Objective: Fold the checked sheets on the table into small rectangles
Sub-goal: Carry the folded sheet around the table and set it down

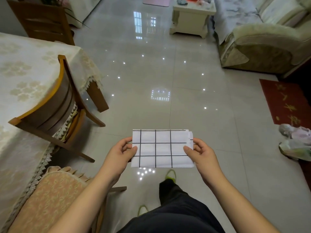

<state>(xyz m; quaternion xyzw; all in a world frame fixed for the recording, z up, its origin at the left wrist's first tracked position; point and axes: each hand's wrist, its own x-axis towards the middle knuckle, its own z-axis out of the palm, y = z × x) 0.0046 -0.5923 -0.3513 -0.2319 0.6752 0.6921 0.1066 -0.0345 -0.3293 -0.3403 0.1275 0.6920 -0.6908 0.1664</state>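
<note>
Holding: one checked sheet (161,148), already a small layered rectangle, up in the air over the floor (168,73), at 6 o'clock in the view.
Left hand (117,157): pinching the sheet's left edge, thumb on top, fingers underneath.
Right hand (204,154): pinching the right edge the same way; loose layer ends peek out just beyond its fingers.
Step in hand: judged the last one for this sheet, the folding looking done and the bundle ready to be set down.
Next move: calls for turning toward 9 o'clock and laying the rectangle flat on the counter (25,73) without letting the layers slip apart.
Count, sheets: one in view; no others show on the counter, though part of it is out of frame.
Count, hands: two, both gripping.
Count, chairs: two wooden ones (55,105) by the counter, plus possibly a cushioned seat (50,199) at 7 o'clock.
Count, armchair (262,41): one, at 1 o'clock.
Count, red mat (286,103): one, at 3 o'clock.
</note>
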